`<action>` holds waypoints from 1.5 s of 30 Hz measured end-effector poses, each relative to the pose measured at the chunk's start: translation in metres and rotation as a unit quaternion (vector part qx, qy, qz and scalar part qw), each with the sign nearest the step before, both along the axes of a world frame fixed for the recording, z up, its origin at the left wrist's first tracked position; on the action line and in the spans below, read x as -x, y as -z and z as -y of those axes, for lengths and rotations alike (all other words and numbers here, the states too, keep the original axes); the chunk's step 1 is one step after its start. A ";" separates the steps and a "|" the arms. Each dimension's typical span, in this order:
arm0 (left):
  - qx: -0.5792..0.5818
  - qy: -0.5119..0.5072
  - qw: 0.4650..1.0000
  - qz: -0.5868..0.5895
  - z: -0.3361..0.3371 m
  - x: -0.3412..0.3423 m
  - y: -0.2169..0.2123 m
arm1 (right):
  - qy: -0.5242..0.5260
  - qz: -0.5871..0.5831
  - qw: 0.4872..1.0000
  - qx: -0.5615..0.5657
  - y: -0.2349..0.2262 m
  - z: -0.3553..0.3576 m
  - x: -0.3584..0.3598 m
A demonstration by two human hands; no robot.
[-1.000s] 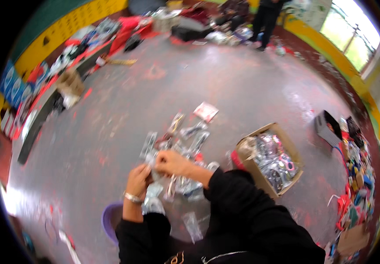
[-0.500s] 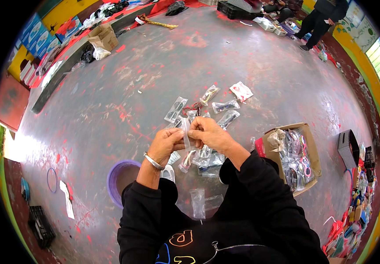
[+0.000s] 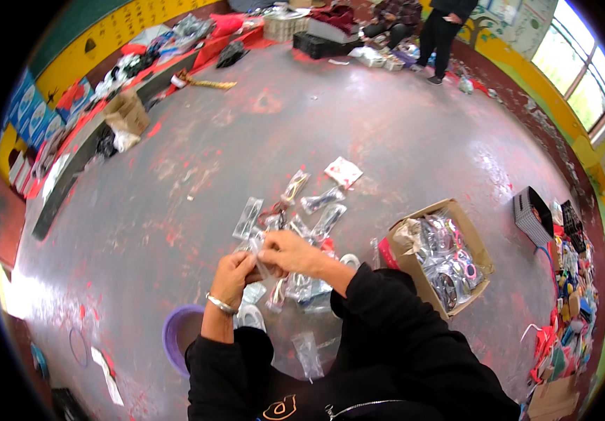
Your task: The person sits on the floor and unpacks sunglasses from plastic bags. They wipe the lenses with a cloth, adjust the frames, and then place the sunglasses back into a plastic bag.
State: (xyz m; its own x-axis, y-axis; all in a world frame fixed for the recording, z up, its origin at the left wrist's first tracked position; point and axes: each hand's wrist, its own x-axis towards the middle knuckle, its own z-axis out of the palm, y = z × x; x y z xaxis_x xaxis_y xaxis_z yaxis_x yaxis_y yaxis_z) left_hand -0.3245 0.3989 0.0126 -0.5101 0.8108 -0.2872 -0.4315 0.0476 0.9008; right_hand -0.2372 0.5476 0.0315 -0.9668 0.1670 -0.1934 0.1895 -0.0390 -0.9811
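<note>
Both hands meet over the floor, pinching one small clear plastic packet (image 3: pixel 255 254) between them. Left hand (image 3: pixel 233 275) is curled nearly closed, fingertips on the packet's lower left edge, a metal bangle (image 3: pixel 221 304) on the wrist. Right hand (image 3: pixel 290 252) is also mostly closed, thumb and fingers gripping the packet's right side, touching the left hand. The packet sits right between the fingertips, held just above a loose pile of similar clear packets (image 3: pixel 307 210) spread on the grey painted floor (image 3: pixel 400 140) beyond and beneath the hands. Purple bowl (image 3: pixel 176 335) lies near the left forearm. An open cardboard box (image 3: pixel 439 259) full of bagged items stands to the right, well apart from the hands.
</note>
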 end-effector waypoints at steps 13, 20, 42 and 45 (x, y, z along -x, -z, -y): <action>0.019 -0.023 1.000 0.003 0.000 -0.005 -0.011 | -0.014 0.018 1.000 0.018 -0.002 0.000 -0.003; 0.022 -0.043 0.999 0.003 0.000 -0.006 -0.009 | -0.017 0.001 0.999 0.036 -0.004 0.001 -0.003; 0.011 -0.024 1.000 0.011 -0.001 -0.005 -0.006 | -0.042 0.005 0.998 0.053 -0.003 0.000 -0.003; -0.002 -0.037 0.999 0.026 -0.006 -0.007 -0.007 | -0.033 0.015 0.997 0.070 -0.009 -0.002 -0.006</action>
